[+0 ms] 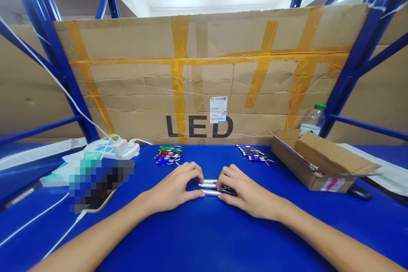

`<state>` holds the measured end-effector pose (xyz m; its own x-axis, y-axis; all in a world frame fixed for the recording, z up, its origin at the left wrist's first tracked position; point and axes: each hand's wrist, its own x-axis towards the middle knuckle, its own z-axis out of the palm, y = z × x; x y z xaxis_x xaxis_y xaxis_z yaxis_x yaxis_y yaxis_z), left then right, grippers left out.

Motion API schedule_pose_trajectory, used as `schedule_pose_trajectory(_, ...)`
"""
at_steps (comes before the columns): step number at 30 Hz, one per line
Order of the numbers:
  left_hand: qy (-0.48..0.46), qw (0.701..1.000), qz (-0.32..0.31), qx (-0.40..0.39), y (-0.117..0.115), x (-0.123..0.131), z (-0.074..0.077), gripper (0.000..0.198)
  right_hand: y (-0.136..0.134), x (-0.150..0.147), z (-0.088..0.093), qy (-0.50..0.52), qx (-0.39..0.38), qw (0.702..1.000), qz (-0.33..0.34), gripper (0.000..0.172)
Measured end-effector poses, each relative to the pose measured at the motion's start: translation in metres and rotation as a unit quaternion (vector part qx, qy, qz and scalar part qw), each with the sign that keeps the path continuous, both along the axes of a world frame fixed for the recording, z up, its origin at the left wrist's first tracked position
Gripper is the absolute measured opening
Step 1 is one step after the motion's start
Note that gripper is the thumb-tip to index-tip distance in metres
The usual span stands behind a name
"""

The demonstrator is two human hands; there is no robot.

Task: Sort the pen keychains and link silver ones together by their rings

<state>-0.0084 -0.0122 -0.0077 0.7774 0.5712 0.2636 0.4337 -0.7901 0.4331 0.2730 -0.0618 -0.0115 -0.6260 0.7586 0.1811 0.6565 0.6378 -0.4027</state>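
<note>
A few small silver metal tubes [210, 193], like keychain torches with dark clips, lie side by side on the blue table. My left hand [178, 185] curls around their left ends, thumb at the near side and fingers at the far side. At the right ends, my right hand [244, 191] pinches them in the same way and partly hides the dark clips. Beyond my left hand sits a group of green, red and blue tubes [167, 155] with clips. Purple and dark tubes [255, 153] form another group beyond my right hand.
An open cardboard box [299, 165] stands at the right, with a black mouse [360, 192] and a plastic bottle [314, 121] by it. A phone [105, 197] on a cable and a power strip [132, 148] lie left. A large cardboard panel [143, 93] closes off the back.
</note>
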Motion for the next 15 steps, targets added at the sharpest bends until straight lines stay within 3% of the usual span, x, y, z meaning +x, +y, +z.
schedule_pose_trajectory(15, 0.001, 0.999, -0.033, 0.018, -0.0059, 0.0026, -0.0013, 0.014, -0.0033, -0.0028, 0.0, 0.035, 0.016, 0.999, 0.028, 0.006)
